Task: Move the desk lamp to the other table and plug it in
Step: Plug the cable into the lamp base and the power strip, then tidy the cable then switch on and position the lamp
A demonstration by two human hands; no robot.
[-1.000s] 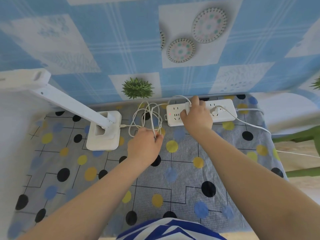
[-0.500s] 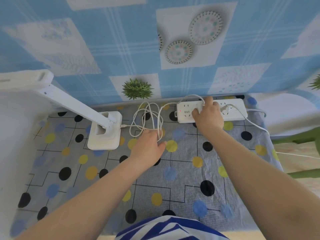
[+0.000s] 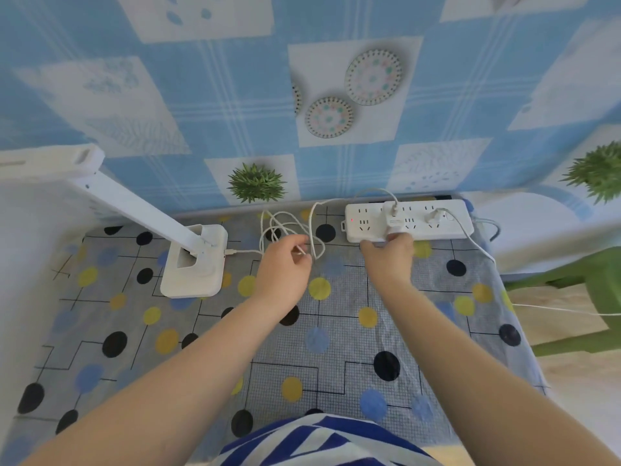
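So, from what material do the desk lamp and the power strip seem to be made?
Desk lamp: looks like matte white moulded plastic, with rounded edges and an even, dull surface. Power strip: likely smooth white plastic with a slight sheen and clean moulded socket slots. Neither can be confirmed from looks alone.

We reach both forearms forward; our left hand [image 3: 285,267] curls loosely, our right hand [image 3: 389,255] pinches with bent fingers.

Open tablecloth [image 3: 336,348] lies bare in front of both forearms. At the back, the lamp [image 3: 193,260], tangled cord [image 3: 285,230] and power strip [image 3: 408,223] line the wall [image 3: 201,112], blocking approach there; a green chair [image 3: 578,297] stands beside the right edge.
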